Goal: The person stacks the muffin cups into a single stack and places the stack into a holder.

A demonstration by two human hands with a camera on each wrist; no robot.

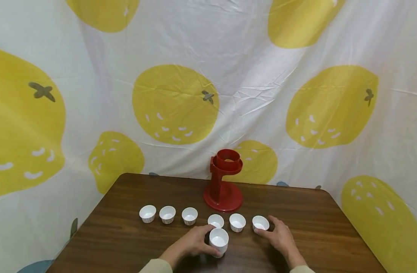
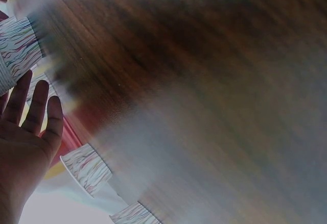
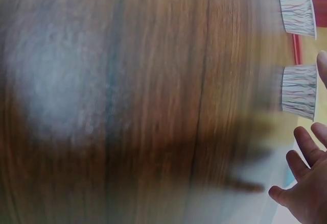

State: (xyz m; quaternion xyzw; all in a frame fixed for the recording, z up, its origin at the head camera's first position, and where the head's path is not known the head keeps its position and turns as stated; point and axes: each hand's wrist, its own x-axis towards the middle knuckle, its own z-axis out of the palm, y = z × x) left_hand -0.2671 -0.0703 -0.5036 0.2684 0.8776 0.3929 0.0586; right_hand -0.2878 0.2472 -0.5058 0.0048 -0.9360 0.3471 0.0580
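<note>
Fingers (image 1: 202, 230) of left hand (image 1: 191, 242) touch upright cup stack (image 1: 218, 241), mouth up.

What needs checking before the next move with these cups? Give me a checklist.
1. Left hand on the front cup stack: ok, fingers against its side.
2. Right hand by the rightmost cup: ok, fingertips beside it; contact cannot tell.
3. Stack upright: ok.
4. Cups in the row upright, apart: ok.
5. Red stand clear of both hands: ok, behind the row.
6. Number of cups in the stack: cannot tell.
</note>
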